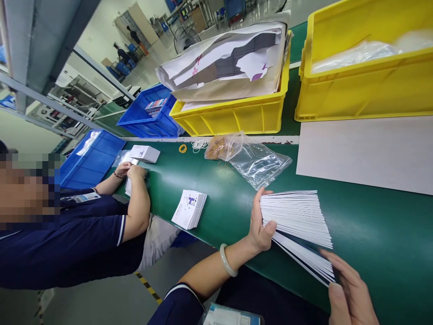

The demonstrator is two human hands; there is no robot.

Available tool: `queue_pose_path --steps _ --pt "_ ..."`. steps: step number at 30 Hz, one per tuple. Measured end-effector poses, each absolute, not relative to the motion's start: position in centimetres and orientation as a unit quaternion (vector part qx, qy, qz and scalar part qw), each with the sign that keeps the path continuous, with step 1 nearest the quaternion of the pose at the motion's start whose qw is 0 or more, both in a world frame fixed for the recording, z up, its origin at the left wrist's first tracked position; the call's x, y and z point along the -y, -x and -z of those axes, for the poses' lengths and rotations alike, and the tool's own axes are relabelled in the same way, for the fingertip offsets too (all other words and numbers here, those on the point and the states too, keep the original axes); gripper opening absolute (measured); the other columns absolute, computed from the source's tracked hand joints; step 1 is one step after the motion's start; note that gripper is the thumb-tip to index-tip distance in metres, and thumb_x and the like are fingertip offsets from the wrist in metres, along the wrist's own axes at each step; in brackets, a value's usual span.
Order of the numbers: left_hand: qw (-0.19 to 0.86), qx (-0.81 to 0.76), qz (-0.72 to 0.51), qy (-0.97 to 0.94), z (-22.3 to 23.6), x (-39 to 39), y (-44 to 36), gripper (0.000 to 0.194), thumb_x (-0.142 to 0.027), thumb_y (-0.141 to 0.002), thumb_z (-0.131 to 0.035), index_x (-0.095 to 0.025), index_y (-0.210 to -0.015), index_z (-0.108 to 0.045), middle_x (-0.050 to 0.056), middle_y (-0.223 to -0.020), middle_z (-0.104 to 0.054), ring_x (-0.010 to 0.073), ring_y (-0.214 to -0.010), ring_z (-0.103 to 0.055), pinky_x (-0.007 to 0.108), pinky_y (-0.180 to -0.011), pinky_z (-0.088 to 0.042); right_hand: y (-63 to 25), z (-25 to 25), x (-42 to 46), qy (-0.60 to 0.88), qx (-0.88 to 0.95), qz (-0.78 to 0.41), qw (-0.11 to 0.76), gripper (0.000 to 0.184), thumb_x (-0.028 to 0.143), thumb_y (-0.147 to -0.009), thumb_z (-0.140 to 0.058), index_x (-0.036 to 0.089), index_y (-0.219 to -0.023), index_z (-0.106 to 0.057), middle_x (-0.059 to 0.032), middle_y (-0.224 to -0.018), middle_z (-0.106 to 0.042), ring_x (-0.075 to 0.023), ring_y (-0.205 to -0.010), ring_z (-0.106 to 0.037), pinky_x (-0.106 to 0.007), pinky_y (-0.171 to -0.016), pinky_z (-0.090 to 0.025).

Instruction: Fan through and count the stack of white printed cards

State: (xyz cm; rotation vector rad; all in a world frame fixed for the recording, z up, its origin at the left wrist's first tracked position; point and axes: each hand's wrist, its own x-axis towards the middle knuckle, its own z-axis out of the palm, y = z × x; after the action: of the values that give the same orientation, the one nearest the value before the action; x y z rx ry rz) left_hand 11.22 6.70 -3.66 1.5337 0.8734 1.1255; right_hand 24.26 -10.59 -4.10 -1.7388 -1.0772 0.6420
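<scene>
I hold a fanned stack of white cards (297, 219) over the green table (372, 225). My left hand (261, 225), with a pale bangle on its wrist, grips the stack's left end with thumb and fingers wrapped round it. My right hand (348, 291) holds the lower right corner of the stack, where the bottom cards (307, 259) splay apart from the rest. A second small stack of printed cards (189, 208) lies on the table to the left, untouched.
A co-worker in a dark blue shirt (67, 239) sits at left, hands (130, 170) on cards. A clear plastic bag (257, 161), rubber bands (218, 146), a grey board (365, 153), two yellow bins (237, 113) (365, 90) and blue bins (91, 158) stand behind.
</scene>
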Motion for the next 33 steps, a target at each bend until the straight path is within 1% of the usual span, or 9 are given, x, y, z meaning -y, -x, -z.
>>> queue_pose_path --steps 3,6,11,15,17,21,25,30,33 --pt "0.507 -0.354 -0.471 -0.630 3.6 -6.7 -11.2 0.086 -0.070 -0.093 -0.047 -0.016 -0.155 -0.027 0.018 -0.143 -0.051 0.0320 -0.119 -0.057 0.048 -0.106 -0.046 -24.4 4.0 10.0 0.707 0.443 -0.273 0.478 0.050 0.042 -0.107 -0.043 0.029 -0.155 -0.041 -0.0077 -0.133 -0.060 -0.0301 -0.122 -0.058 -0.040 -0.091 -0.052" --pt "0.505 -0.361 -0.463 -0.632 3.6 -6.6 -11.2 0.087 -0.072 -0.092 -0.047 -0.014 -0.155 -0.027 0.018 -0.143 -0.051 0.0329 -0.121 -0.056 0.048 -0.107 -0.045 -24.5 4.0 9.7 0.705 0.451 -0.276 0.472 0.054 0.041 -0.109 -0.039 0.033 -0.162 -0.032 -0.0067 -0.129 -0.061 -0.0286 -0.119 -0.059 -0.039 -0.089 -0.052" --pt "0.502 -0.374 -0.455 -0.634 3.6 -6.6 -11.2 0.091 -0.075 -0.091 -0.046 -0.014 -0.155 -0.028 0.019 -0.142 -0.052 0.0336 -0.121 -0.056 0.049 -0.108 -0.046 -24.5 4.1 10.3 0.716 0.454 -0.264 0.461 0.052 0.043 -0.108 -0.041 0.032 -0.158 -0.040 -0.0087 -0.132 -0.058 -0.0323 -0.123 -0.054 -0.041 -0.086 -0.051" --pt "0.492 -0.370 -0.459 -0.640 3.6 -6.7 -11.1 0.089 -0.074 -0.091 -0.046 -0.015 -0.155 -0.027 0.018 -0.141 -0.052 0.0326 -0.119 -0.057 0.049 -0.105 -0.047 -24.5 4.1 10.6 0.719 0.442 -0.251 0.474 0.041 0.045 -0.107 -0.044 0.027 -0.141 -0.056 -0.0106 -0.137 -0.056 -0.0360 -0.128 -0.051 -0.045 -0.091 -0.049" --pt "0.494 -0.370 -0.459 -0.639 3.6 -6.7 -11.1 0.089 -0.074 -0.091 -0.045 -0.015 -0.155 -0.027 0.018 -0.141 -0.052 0.0325 -0.119 -0.056 0.049 -0.105 -0.047 -24.5 4.1 10.2 0.711 0.439 -0.258 0.486 0.041 0.046 -0.107 -0.043 0.027 -0.141 -0.053 -0.0098 -0.136 -0.058 -0.0344 -0.126 -0.054 -0.045 -0.093 -0.050" --pt "0.498 -0.364 -0.465 -0.635 3.6 -6.7 -11.2 0.088 -0.073 -0.092 -0.046 -0.014 -0.155 -0.028 0.018 -0.141 -0.052 0.0322 -0.119 -0.057 0.048 -0.106 -0.046 -24.7 4.2 9.4 0.706 0.436 -0.270 0.488 0.051 0.044 -0.108 -0.040 0.028 -0.157 -0.039 -0.0084 -0.128 -0.062 -0.0308 -0.120 -0.058 -0.042 -0.091 -0.051" --pt "0.498 -0.370 -0.460 -0.636 3.6 -6.7 -11.1 0.087 -0.073 -0.092 -0.046 -0.015 -0.155 -0.028 0.018 -0.141 -0.052 0.0328 -0.122 -0.056 0.049 -0.109 -0.046 -24.7 4.3 9.5 0.706 0.441 -0.272 0.484 0.049 0.044 -0.108 -0.040 0.028 -0.154 -0.045 -0.0087 -0.127 -0.060 -0.0299 -0.116 -0.058 -0.039 -0.085 -0.051" --pt "0.498 -0.377 -0.455 -0.635 3.5 -6.6 -11.1 0.089 -0.075 -0.091 -0.045 -0.016 -0.155 -0.028 0.018 -0.142 -0.052 0.0335 -0.123 -0.056 0.049 -0.109 -0.045 -24.5 4.5 9.7 0.705 0.434 -0.256 0.499 0.036 0.045 -0.107 -0.045 0.024 -0.132 -0.058 -0.0099 -0.131 -0.057 -0.0301 -0.119 -0.056 -0.039 -0.088 -0.050" --pt "0.501 -0.367 -0.462 -0.633 3.6 -6.6 -11.1 0.086 -0.072 -0.092 -0.046 -0.016 -0.155 -0.028 0.018 -0.142 -0.052 0.0332 -0.123 -0.056 0.048 -0.109 -0.045 -24.5 4.4 9.2 0.702 0.434 -0.263 0.499 0.042 0.045 -0.108 -0.042 0.025 -0.143 -0.051 -0.0090 -0.130 -0.059 -0.0294 -0.120 -0.057 -0.039 -0.091 -0.050"
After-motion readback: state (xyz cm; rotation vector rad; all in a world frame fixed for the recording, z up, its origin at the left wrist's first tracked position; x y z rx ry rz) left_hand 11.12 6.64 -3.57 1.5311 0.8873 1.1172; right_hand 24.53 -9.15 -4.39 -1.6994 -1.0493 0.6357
